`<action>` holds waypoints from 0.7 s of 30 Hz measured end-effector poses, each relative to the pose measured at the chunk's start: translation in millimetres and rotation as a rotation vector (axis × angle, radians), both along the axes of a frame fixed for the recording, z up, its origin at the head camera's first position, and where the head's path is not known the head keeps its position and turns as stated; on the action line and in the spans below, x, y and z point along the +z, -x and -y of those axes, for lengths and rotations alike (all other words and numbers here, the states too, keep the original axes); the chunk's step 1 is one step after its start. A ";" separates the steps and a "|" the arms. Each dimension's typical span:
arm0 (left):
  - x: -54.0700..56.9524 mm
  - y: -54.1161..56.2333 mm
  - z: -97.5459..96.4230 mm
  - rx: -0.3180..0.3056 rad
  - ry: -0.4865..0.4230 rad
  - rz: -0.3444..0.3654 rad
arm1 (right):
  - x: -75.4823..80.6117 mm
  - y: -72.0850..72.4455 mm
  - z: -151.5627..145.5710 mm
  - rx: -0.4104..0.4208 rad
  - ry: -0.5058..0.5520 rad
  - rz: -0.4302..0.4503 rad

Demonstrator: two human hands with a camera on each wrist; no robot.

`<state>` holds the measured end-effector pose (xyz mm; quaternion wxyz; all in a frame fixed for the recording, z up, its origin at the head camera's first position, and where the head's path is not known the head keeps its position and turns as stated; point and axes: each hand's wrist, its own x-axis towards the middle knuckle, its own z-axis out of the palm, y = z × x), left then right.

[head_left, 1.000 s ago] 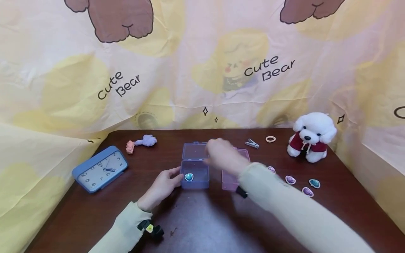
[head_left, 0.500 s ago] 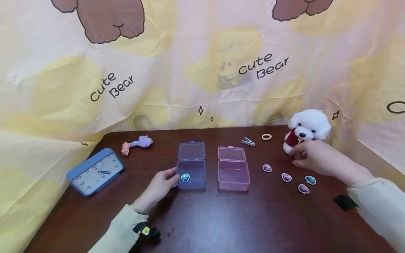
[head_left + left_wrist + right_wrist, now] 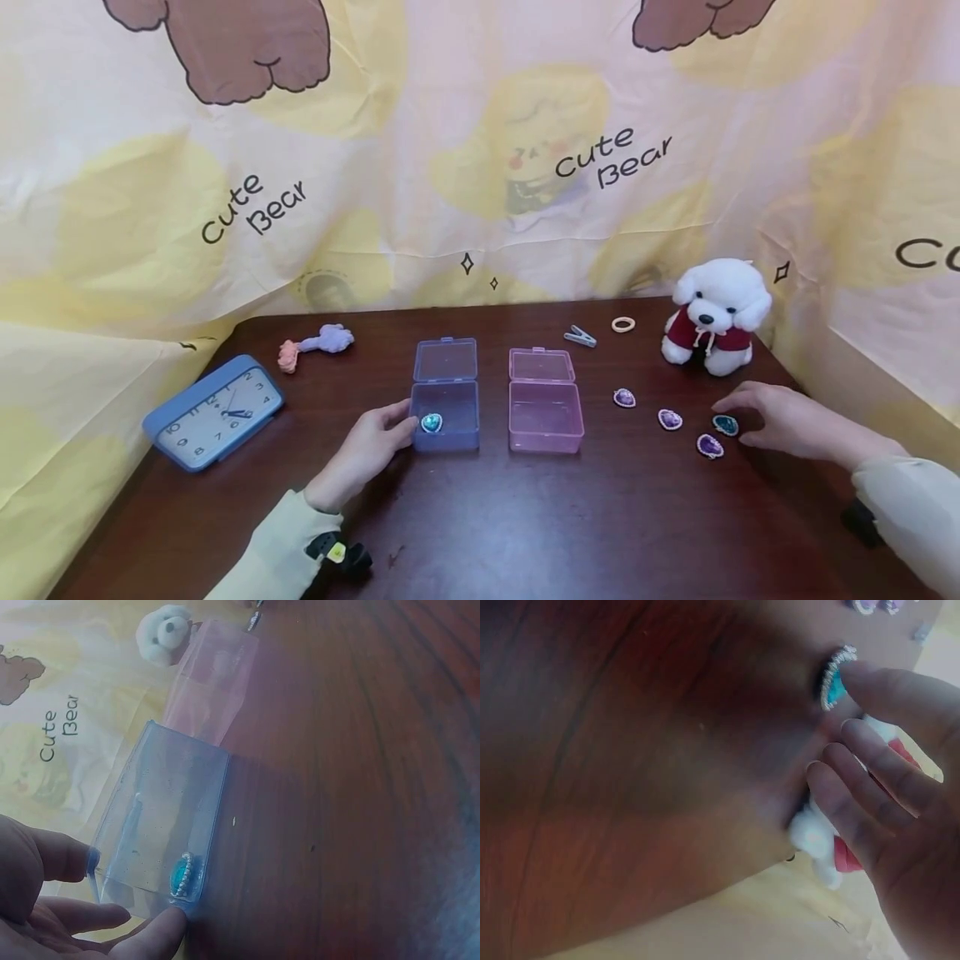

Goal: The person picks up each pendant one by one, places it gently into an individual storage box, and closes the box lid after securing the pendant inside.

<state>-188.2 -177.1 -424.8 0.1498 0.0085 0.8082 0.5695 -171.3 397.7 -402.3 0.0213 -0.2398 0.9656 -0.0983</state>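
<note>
In the head view my left hand point(image 3: 369, 452) touches the left side of a clear blue plastic box point(image 3: 461, 437), its lid tipped back. A teal gem point(image 3: 431, 422) with a pearly rim lies inside; the left wrist view shows the thumb point(image 3: 159, 936) at the box corner. My right hand point(image 3: 797, 427) hovers low at the table's right side, thumb and fingers spread around another teal gem point(image 3: 725, 426). In the right wrist view one digit overlaps that gem point(image 3: 835, 686); contact is unclear. Purple gems point(image 3: 710, 446) lie just left of it.
Beside the blue box stands a lidded pink box point(image 3: 546, 442), lid back. A white plush dog point(image 3: 720, 292) sits behind the right hand. Toward the back are a clip point(image 3: 581, 336) and a ring point(image 3: 623, 324). At left are a blue clock point(image 3: 217, 412) and a purple-and-pink object point(image 3: 326, 340).
My right hand has swung from above the boxes to the right, past the plush dog, then down to the teal gem. The left hand stays at the blue box. The view shifts slightly.
</note>
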 end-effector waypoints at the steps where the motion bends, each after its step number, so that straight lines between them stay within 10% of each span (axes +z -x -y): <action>1: -0.1 0.1 0.0 0.002 -0.002 0.004 | -1.2 0.5 0.8 0.000 0.001 0.011; 21: -1.3 1.0 0.9 -0.013 -0.020 0.015 | -6.5 10.5 2.9 -0.050 -0.017 0.114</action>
